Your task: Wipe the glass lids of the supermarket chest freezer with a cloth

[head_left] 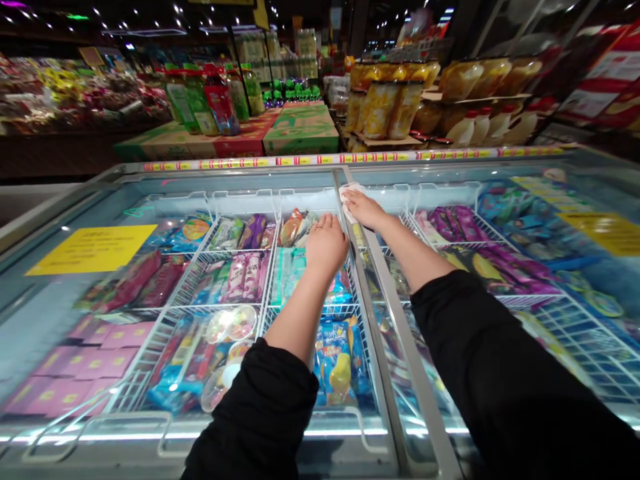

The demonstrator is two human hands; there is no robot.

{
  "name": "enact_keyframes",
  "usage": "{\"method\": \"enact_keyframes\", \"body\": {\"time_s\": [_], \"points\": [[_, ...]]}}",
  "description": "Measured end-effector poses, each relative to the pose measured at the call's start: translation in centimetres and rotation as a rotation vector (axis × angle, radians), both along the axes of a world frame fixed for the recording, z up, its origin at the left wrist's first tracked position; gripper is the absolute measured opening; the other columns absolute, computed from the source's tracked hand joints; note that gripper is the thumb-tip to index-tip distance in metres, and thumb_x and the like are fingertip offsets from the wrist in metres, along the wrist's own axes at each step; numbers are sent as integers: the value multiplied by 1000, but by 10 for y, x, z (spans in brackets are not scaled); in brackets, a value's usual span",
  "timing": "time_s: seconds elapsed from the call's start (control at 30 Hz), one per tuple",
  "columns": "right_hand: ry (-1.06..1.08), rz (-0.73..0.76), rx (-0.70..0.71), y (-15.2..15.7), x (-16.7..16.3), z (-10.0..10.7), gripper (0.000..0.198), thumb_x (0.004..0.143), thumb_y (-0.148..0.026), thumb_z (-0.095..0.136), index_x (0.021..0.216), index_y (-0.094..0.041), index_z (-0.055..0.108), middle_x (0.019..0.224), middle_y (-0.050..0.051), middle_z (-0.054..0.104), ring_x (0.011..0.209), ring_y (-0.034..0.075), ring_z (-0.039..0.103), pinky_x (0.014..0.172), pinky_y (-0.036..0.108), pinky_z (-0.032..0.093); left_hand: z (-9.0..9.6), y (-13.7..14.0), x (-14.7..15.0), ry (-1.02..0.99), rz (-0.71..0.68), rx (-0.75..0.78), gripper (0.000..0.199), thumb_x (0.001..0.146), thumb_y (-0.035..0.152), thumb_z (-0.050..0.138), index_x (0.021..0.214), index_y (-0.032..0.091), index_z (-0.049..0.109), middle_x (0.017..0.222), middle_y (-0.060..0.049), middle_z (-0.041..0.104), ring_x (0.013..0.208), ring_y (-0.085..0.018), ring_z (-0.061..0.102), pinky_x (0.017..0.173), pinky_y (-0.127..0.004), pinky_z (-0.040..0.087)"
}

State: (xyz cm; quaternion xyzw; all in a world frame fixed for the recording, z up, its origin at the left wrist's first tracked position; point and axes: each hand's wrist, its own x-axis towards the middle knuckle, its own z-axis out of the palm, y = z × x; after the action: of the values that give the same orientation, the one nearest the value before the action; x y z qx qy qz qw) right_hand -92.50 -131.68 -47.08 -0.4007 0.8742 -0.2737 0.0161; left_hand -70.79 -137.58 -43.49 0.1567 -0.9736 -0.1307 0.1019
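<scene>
My right hand (365, 208) presses a crumpled white cloth (347, 193) against the middle frame (395, 313) of a chest freezer, near its far end. Whether the cloth is fabric or paper I cannot tell. Left of that frame, my left hand (327, 243) lies flat over the glass lid, its fingers stretched out and holding nothing. Below the glass, white wire baskets (193, 279) hold packaged ice creams, among them blue packets (336, 360) under my left forearm and pink-and-white packets (243, 275) further left.
Yellow paper signs (93, 250) sit on the glass at both sides. Price labels line the freezer's back rim (280, 161). Behind it stand drink bottles (220, 100) on green and red cartons (300, 127), and jars of yellow fruit (383, 110).
</scene>
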Motion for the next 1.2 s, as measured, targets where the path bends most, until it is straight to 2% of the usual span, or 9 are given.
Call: {"method": "enact_keyframes", "body": {"time_s": [0.1,0.2,0.33,0.47,0.6,0.77,0.9,1.1,1.2], "points": [[9,64,0,8,12,-1,53,101,-24,49,152,-20,61,165,5,50,159,24,37,134,45,21,1,0,1,1,0,-4,56,105,17,37,157,1,48,168,-18,43,158,-25,40,131,-40,31],[30,173,-20,36,32,-2,53,103,-27,45,153,-24,60,165,2,50,158,21,39,134,45,23,2,1,1,-11,6,-6,56,105,16,37,157,1,47,168,-18,43,158,-25,41,130,-39,32],[29,195,-56,58,43,-4,53,103,-29,44,152,-22,61,164,5,52,157,22,40,133,46,25,8,3,-1,-33,6,-80,52,105,15,38,153,-3,51,162,-23,50,153,-28,47,128,-39,35],[21,132,-58,38,33,-3,54,101,-26,44,151,-20,62,164,7,52,158,24,39,134,49,24,16,-1,-14,24,-4,-124,46,106,15,38,144,1,61,156,-20,59,150,-26,51,126,-37,36],[67,34,-2,12,31,0,57,100,-22,42,153,-9,59,165,14,49,158,27,39,134,48,23,13,-9,-34,27,-1,-74,52,106,17,40,155,5,51,166,-16,47,157,-23,42,130,-37,31],[100,158,1,33,39,-3,56,102,-28,42,155,-17,58,165,9,50,157,24,40,134,45,26,3,-16,-44,-18,-21,1,56,107,20,38,159,3,44,169,-16,42,159,-22,37,132,-37,27],[99,246,-7,49,25,-3,54,104,-34,43,154,-21,59,164,5,52,156,22,42,133,43,26,2,-18,-44,-28,-27,10,57,106,20,36,161,2,42,170,-16,40,160,-23,36,132,-36,26],[100,60,59,7,-1,2,57,104,-30,45,160,-19,51,167,8,49,157,27,40,133,49,27,7,-15,-43,-27,0,12,54,106,20,36,156,7,50,169,-14,43,159,-21,38,132,-37,28],[125,61,90,6,2,3,59,103,-29,44,161,-16,49,168,10,47,157,28,40,133,48,27,7,-15,-42,-11,1,19,53,106,20,37,155,7,51,168,-14,45,159,-21,39,131,-36,29]]}}
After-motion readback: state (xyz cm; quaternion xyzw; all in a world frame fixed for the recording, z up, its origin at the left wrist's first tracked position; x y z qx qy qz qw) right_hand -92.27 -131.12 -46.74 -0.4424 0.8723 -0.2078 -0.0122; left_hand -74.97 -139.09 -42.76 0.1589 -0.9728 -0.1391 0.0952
